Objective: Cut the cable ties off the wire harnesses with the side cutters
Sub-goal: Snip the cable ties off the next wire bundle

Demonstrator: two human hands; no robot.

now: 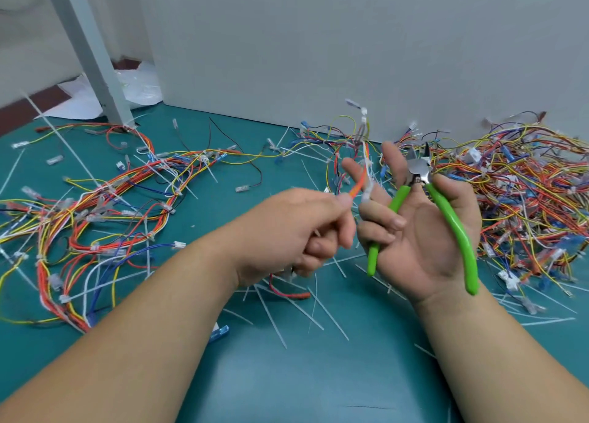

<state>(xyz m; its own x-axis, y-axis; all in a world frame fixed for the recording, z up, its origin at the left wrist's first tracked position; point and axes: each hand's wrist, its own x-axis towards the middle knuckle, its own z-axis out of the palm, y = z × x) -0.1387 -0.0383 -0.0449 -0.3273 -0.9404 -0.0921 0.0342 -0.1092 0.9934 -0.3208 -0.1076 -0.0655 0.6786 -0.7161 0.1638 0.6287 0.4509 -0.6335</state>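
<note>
Your side cutters (419, 172) lie across your right hand (427, 241), which is turned palm up. Their long axis runs from your wrist up toward the grey wall (350, 55), nose pointing away from you, green handles spread apart. Your ring and little fingers curl over one handle and your thumb rests on the other. Just left of the cutters, your left hand (296, 228) pinches an orange-and-white wire bundle (358, 183) between thumb and forefinger; it runs up past your right fingertips. Right of the cutters sits a dense harness pile (526, 193), well to their left a looser harness tangle (105, 199). Below them, cut cable ties (271, 314) litter the teal mat (318, 374).
</note>
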